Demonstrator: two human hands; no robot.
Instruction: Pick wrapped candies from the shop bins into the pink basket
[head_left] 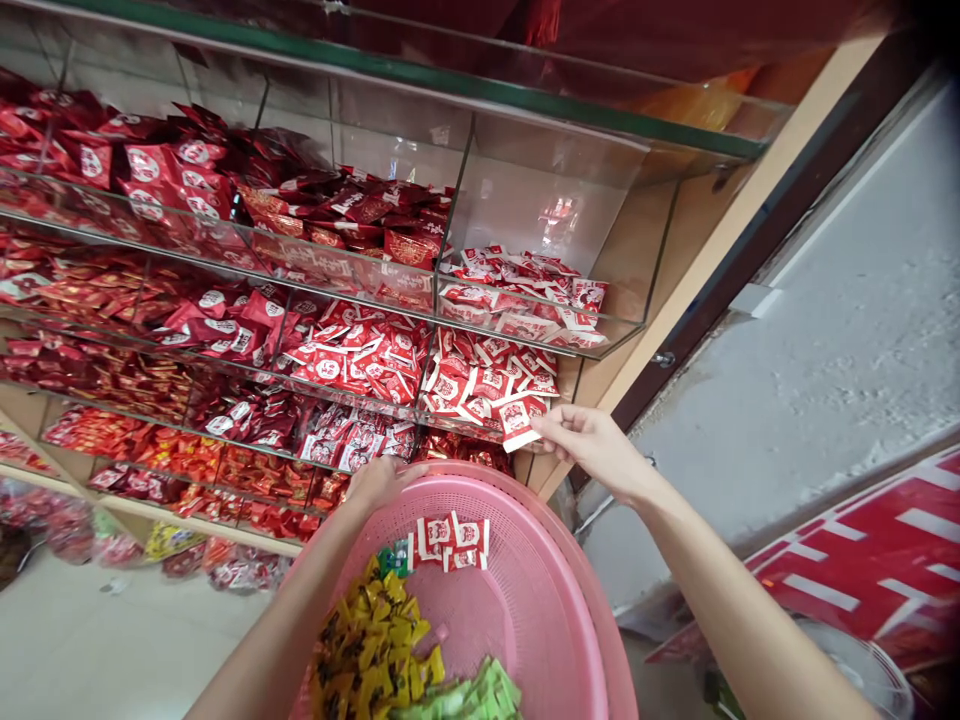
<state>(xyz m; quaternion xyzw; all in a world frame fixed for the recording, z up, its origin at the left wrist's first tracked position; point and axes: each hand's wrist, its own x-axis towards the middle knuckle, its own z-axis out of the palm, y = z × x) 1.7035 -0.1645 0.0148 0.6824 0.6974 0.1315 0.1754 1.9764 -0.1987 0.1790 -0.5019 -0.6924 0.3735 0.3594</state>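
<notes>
My right hand (589, 445) pinches a red-and-white wrapped candy packet (517, 420) by its edge, in front of a shelf compartment of like packets (487, 383). With my left hand (377, 485) I grip the far rim of a round pink plastic basket (551, 580); some of those fingers are hidden. Several red-and-white packets (450, 540) lie inside the basket near its far side. Beside them are a small green packet (394, 560), a heap of yellow-wrapped candies (375, 640) and a pile of light green ones (472, 695).
Glass-fronted shelves (360, 275) hold rows of red packets in divided compartments. A wooden side panel (697, 255) bounds them on the right, by a grey wall (847, 300). Bagged goods (176, 540) line the floor at left. A red-and-white printed sheet (862, 560) is at lower right.
</notes>
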